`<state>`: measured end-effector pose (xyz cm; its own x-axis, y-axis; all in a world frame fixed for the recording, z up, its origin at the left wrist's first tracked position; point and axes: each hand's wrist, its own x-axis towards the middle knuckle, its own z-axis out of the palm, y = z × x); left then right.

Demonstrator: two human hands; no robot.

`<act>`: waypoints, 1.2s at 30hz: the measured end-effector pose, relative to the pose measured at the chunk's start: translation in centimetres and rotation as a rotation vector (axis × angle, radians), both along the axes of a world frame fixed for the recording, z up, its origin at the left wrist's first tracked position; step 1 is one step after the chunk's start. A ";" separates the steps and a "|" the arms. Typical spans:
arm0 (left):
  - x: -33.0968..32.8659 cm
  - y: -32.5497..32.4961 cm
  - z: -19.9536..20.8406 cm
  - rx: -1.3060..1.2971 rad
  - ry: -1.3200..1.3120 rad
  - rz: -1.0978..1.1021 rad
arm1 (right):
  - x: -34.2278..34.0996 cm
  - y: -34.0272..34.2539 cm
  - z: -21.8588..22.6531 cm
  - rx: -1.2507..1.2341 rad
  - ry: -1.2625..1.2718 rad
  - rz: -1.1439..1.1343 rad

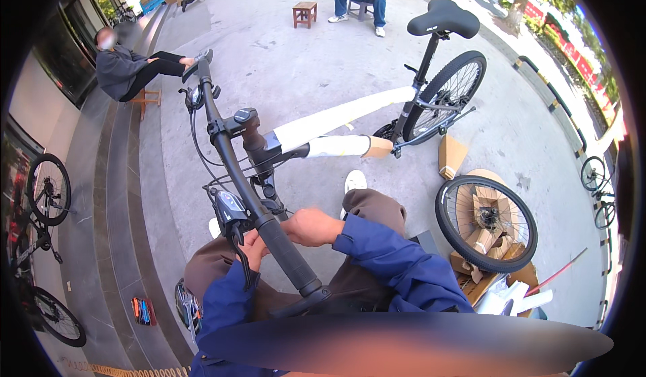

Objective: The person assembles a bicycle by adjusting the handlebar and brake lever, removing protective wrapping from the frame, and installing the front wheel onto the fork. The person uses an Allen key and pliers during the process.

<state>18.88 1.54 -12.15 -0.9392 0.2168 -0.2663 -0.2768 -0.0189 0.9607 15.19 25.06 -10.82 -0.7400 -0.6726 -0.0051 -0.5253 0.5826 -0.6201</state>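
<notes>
A bicycle stands in front of me, its handlebar running from far left down toward my lap. Its frame is wrapped in white padding, with a black saddle at the far end. Close below the black rubber grip, my hands meet. My left hand has its fingers bent, partly covered by the brake lever and the grip. Curled closed, my right hand is just right of the grip. Whatever is between the fingers is hidden. A shifter with cables sits above my left hand.
A loose wheel lies on cardboard at right. Tools in a red-and-blue bundle lie on the left step. One person sits at left, another at the back beside a wooden stool. More bicycles stand left.
</notes>
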 end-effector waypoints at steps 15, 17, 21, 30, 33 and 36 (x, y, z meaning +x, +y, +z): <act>-0.2 -0.3 -0.9 -0.101 0.012 -0.068 | 0.1 0.2 1.8 -0.122 0.002 -0.004; 0.0 -0.3 -0.7 -0.082 -0.005 -0.041 | 0.1 0.2 2.0 -0.115 -0.005 0.008; 0.4 -0.1 -0.6 -0.070 0.031 -0.057 | 0.2 0.3 2.0 -0.106 0.005 0.028; 0.3 -1.2 -2.2 -0.059 -0.006 -0.099 | 0.4 0.4 2.9 -0.133 0.004 0.060; 0.4 -1.2 -2.0 -0.076 0.003 -0.100 | 0.5 0.4 3.2 -0.131 -0.015 0.053; 0.4 -1.1 -1.6 -0.087 0.009 -0.100 | 0.5 0.4 3.1 -0.116 0.001 0.045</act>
